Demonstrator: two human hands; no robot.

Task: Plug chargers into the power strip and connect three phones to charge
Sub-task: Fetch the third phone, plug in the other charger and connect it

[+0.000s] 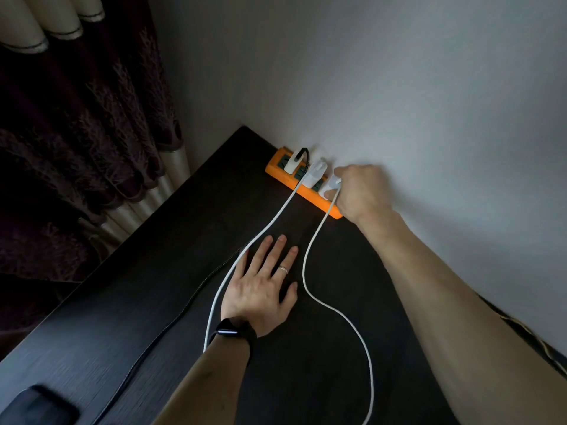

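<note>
Dark desk (122, 302), power strip (277, 172) holding two chargers (316, 176), right hand (362, 191) pinching third charger (333, 181)

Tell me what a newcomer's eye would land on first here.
The orange power strip stands out against the dark table by the wall, white chargers standing in it. The right hand grips the rightmost charger there, while the left hand lies flat mid-table between two white cables.
</note>
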